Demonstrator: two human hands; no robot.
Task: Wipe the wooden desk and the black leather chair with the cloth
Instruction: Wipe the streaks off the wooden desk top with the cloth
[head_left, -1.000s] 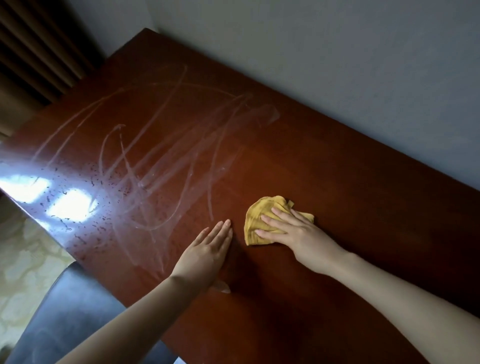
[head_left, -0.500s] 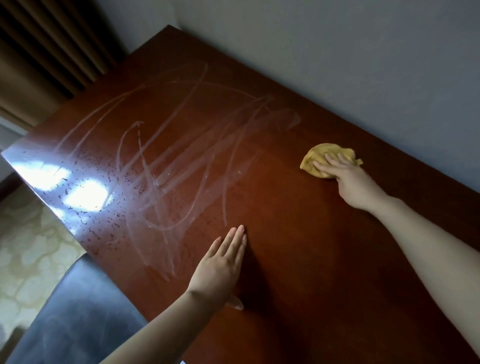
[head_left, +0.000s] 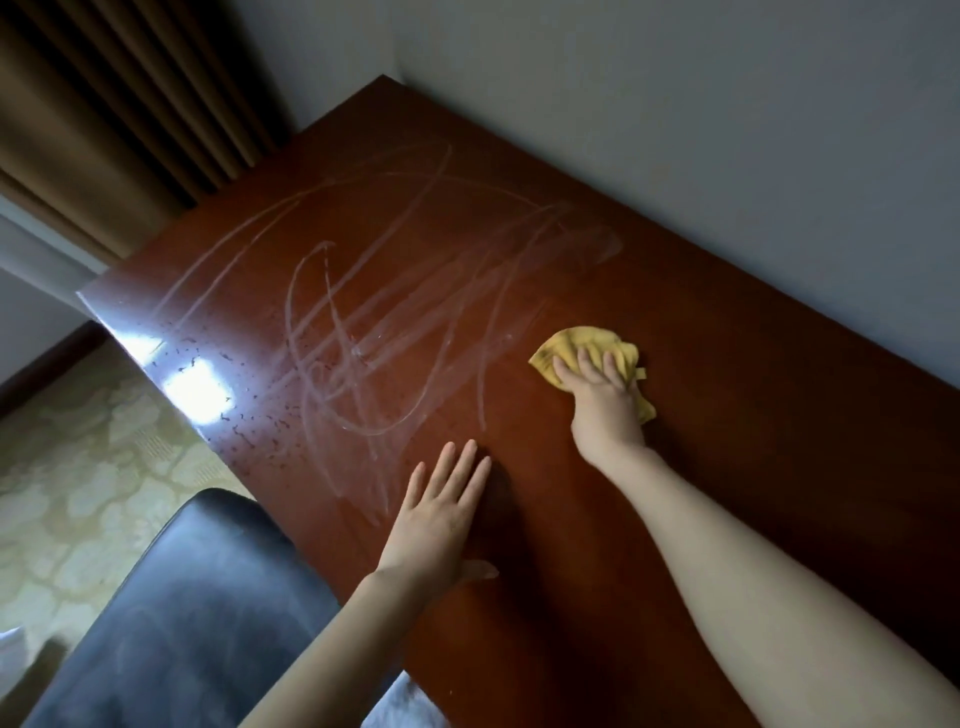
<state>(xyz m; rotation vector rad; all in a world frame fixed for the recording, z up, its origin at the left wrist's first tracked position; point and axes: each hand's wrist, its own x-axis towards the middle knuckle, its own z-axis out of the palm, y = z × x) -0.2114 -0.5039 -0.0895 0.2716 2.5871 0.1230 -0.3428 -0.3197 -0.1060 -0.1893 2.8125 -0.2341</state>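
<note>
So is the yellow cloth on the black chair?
No, the yellow cloth lies on the wooden desk under the right hand, and the black leather chair has nothing on it.

Brown pleated curtain (head_left: 104, 119) at upper left; grey wall (head_left: 701, 130) behind; pale patterned carpet (head_left: 78, 483) below

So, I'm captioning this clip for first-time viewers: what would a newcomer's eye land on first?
Pale swirling wipe streaks across the left half of the wooden desk, beside bright glare at its left edge. Then the yellow cloth under the right hand, just right of the streaks. The left hand lies flat near the front edge, by the black leather chair.
</note>
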